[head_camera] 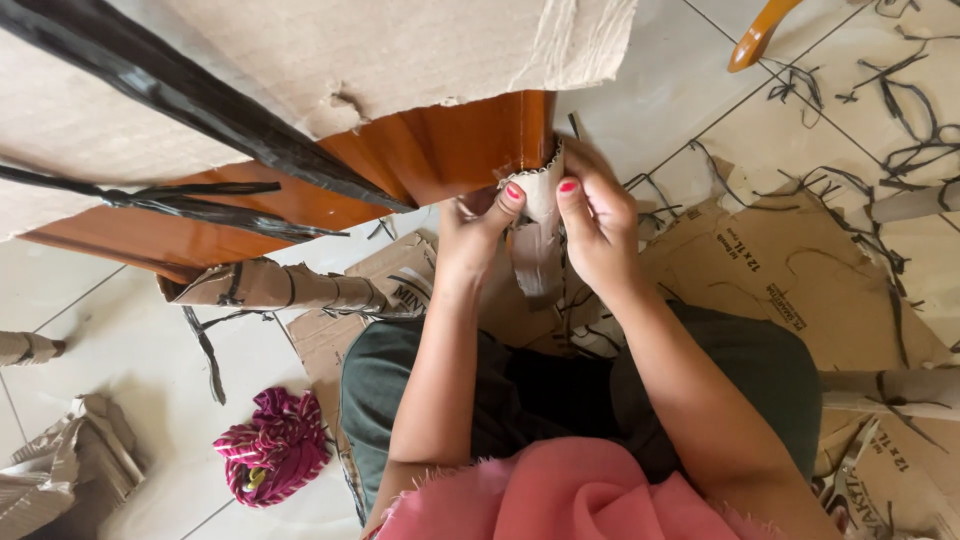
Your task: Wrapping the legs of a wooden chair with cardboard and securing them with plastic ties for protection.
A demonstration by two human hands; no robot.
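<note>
A glossy orange-brown wooden furniture panel (440,150) lies partly wrapped in torn cardboard (330,50) with black plastic straps (200,95) across it. At its corner both my hands hold a strip of corrugated cardboard (540,240). My left hand (475,235) pinches the strip's left edge, thumb on top. My right hand (595,220) grips its right edge against the panel's corner. The strip hangs down between my hands toward my lap.
Flattened cardboard pieces (800,270) and cut black strap scraps (900,110) litter the tiled floor on the right. A rolled cardboard tube (280,287) lies left of my knees, a pink striped cloth bundle (275,448) below it. Another orange wooden piece (757,35) shows at top.
</note>
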